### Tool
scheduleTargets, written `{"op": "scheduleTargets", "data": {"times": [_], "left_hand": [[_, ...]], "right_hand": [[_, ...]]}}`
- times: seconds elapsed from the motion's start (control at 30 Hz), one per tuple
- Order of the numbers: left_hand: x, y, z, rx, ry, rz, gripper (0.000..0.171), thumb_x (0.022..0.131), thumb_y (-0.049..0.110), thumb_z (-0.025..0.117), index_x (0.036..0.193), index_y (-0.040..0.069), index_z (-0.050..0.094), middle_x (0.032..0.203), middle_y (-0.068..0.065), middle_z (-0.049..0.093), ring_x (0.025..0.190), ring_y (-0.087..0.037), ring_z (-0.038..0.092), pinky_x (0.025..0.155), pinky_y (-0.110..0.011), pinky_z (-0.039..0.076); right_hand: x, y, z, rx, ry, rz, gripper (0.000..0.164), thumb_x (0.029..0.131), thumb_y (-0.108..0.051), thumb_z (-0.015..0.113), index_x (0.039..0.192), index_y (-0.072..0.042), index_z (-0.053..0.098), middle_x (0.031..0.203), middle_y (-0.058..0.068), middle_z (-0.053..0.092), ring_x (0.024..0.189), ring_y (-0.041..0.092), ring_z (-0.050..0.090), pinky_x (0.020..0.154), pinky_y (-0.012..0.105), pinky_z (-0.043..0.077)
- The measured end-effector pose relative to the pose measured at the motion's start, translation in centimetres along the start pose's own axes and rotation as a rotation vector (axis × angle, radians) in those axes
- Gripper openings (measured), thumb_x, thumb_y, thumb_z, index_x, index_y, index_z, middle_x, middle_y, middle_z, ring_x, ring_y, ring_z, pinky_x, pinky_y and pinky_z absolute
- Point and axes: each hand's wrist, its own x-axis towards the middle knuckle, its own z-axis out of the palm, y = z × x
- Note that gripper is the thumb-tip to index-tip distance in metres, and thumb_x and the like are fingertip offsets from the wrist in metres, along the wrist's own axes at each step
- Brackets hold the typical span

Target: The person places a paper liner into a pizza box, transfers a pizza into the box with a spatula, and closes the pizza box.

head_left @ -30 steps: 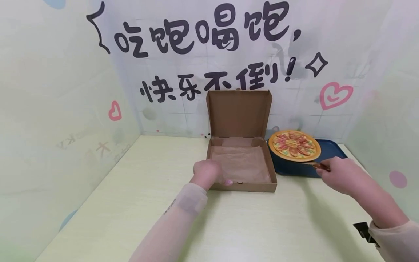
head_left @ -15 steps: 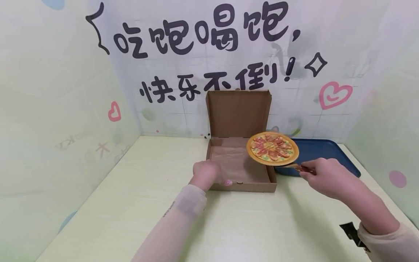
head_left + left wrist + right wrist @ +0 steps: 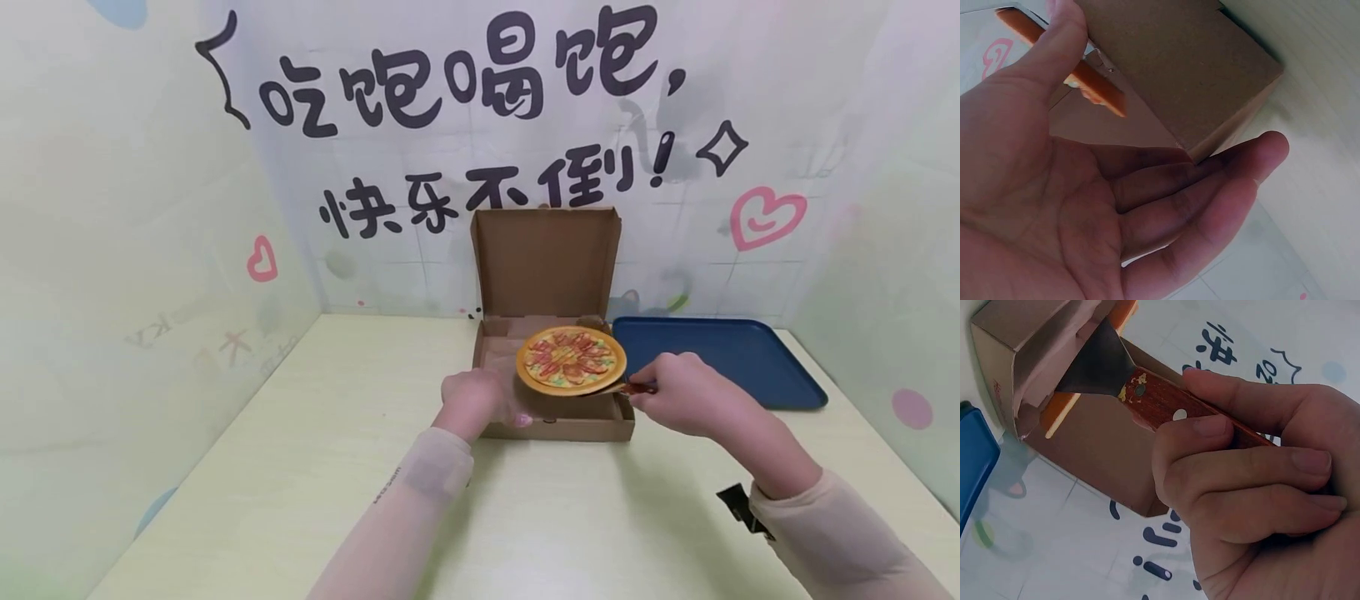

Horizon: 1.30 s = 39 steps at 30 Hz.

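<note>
A round toy pizza (image 3: 571,360) with sausage-like toppings is held over the open cardboard pizza box (image 3: 555,430). Beneath it lies the metal blade of a spatula (image 3: 1099,362). My right hand (image 3: 682,393) grips the spatula's riveted wooden handle (image 3: 1169,403), fingers wrapped round it, just right of the box. At the box's front left corner is my left hand (image 3: 474,396), its thumb along the front wall. In the left wrist view its palm faces the corner, the long fingers (image 3: 1179,206) are gently bent beside the wall, and the pizza's orange rim shows past the thumb.
Brown paper (image 3: 501,354) lines the box, and its lid (image 3: 546,260) stands upright near the back wall. On the right a blue tray (image 3: 720,358) lies on the pale wooden table (image 3: 315,433). Printed walls enclose the table at the back and sides.
My right hand has carried the pizza on the spatula leftward from over the blue tray to over the box. The left hand has stayed at the box corner.
</note>
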Motion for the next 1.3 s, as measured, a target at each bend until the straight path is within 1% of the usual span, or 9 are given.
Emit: {"op": "scheduleTargets", "data": {"times": [0.1, 0.2, 0.37, 0.5, 0.63, 0.87, 1.03, 1.17, 1.3], "left_hand": [[-0.1, 0.0, 0.0, -0.021, 0.004, -0.005, 0.082, 0.079, 0.073, 0.081, 0.136, 0.014, 0.070, 0.137, -0.007, 0.073, 0.116, -0.027, 0.069, 0.099, -0.046, 0.054], [-0.1, 0.0, 0.2, -0.033, 0.014, -0.005, 0.088, 0.076, 0.074, 0.083, 0.140, 0.015, 0.067, 0.134, -0.006, 0.073, 0.109, -0.024, 0.068, 0.097, -0.043, 0.053], [-0.2, 0.0, 0.3, -0.012, 0.030, 0.003, 0.096, 0.075, 0.077, 0.081, 0.144, 0.013, 0.065, 0.130, -0.005, 0.073, 0.098, -0.022, 0.064, 0.091, -0.039, 0.053], [-0.2, 0.0, 0.3, 0.000, 0.029, -0.008, 0.098, 0.074, 0.078, 0.080, 0.144, 0.011, 0.064, 0.128, -0.005, 0.073, 0.095, -0.022, 0.062, 0.088, -0.037, 0.052], [-0.2, 0.1, 0.2, 0.018, 0.033, 0.000, 0.098, 0.075, 0.079, 0.079, 0.144, 0.010, 0.065, 0.130, -0.005, 0.072, 0.093, -0.021, 0.062, 0.086, -0.036, 0.053], [-0.2, 0.1, 0.2, 0.026, 0.025, 0.005, 0.096, 0.076, 0.079, 0.078, 0.143, 0.011, 0.066, 0.130, -0.004, 0.072, 0.095, -0.020, 0.062, 0.088, -0.038, 0.054], [-0.1, 0.1, 0.2, 0.023, 0.026, 0.004, 0.097, 0.075, 0.078, 0.079, 0.145, 0.012, 0.065, 0.130, -0.004, 0.072, 0.095, -0.020, 0.062, 0.089, -0.037, 0.054], [0.0, 0.1, 0.2, 0.016, 0.027, 0.004, 0.097, 0.075, 0.078, 0.080, 0.144, 0.012, 0.065, 0.130, -0.004, 0.073, 0.094, -0.020, 0.062, 0.089, -0.038, 0.054], [0.0, 0.2, 0.2, 0.006, 0.023, 0.002, 0.094, 0.075, 0.077, 0.080, 0.142, 0.013, 0.067, 0.131, -0.004, 0.073, 0.094, -0.020, 0.062, 0.089, -0.038, 0.054]], "right_hand": [[0.8, -0.7, 0.2, -0.003, -0.022, -0.010, 0.031, 0.096, -0.010, 0.068, 0.123, 0.003, 0.076, 0.095, 0.008, 0.078, 0.068, 0.017, 0.057, 0.058, 0.030, 0.044], [1.5, -1.2, 0.3, -0.001, -0.032, -0.019, 0.033, 0.093, -0.006, 0.066, 0.123, 0.002, 0.077, 0.103, 0.010, 0.078, 0.070, 0.018, 0.056, 0.057, 0.029, 0.042], [2.6, -1.8, 0.5, 0.024, -0.051, -0.036, 0.032, 0.092, -0.003, 0.063, 0.119, 0.000, 0.079, 0.098, 0.008, 0.077, 0.065, 0.016, 0.052, 0.055, 0.027, 0.039], [3.3, -2.1, 0.6, 0.040, -0.068, -0.052, 0.026, 0.095, -0.005, 0.064, 0.115, -0.002, 0.080, 0.092, 0.007, 0.075, 0.061, 0.015, 0.050, 0.055, 0.026, 0.038], [3.9, -2.1, 0.8, 0.035, -0.074, -0.047, 0.023, 0.096, -0.004, 0.063, 0.111, -0.003, 0.080, 0.091, 0.009, 0.074, 0.061, 0.015, 0.049, 0.055, 0.025, 0.038], [4.4, -1.9, 1.1, 0.018, -0.081, -0.035, 0.024, 0.093, -0.001, 0.061, 0.108, -0.003, 0.080, 0.095, 0.011, 0.075, 0.063, 0.016, 0.052, 0.055, 0.025, 0.040], [4.5, -1.6, 1.0, 0.003, -0.083, -0.031, 0.021, 0.093, -0.004, 0.065, 0.108, -0.002, 0.080, 0.098, 0.010, 0.077, 0.067, 0.015, 0.055, 0.057, 0.026, 0.042], [4.3, -1.5, 0.3, -0.009, -0.077, -0.032, 0.020, 0.093, -0.008, 0.068, 0.108, -0.002, 0.081, 0.100, 0.011, 0.078, 0.071, 0.016, 0.057, 0.059, 0.027, 0.044], [3.9, -1.4, -0.6, -0.039, -0.043, -0.048, 0.024, 0.093, -0.013, 0.070, 0.112, -0.002, 0.080, 0.105, 0.012, 0.078, 0.081, 0.020, 0.061, 0.064, 0.030, 0.048]]}}
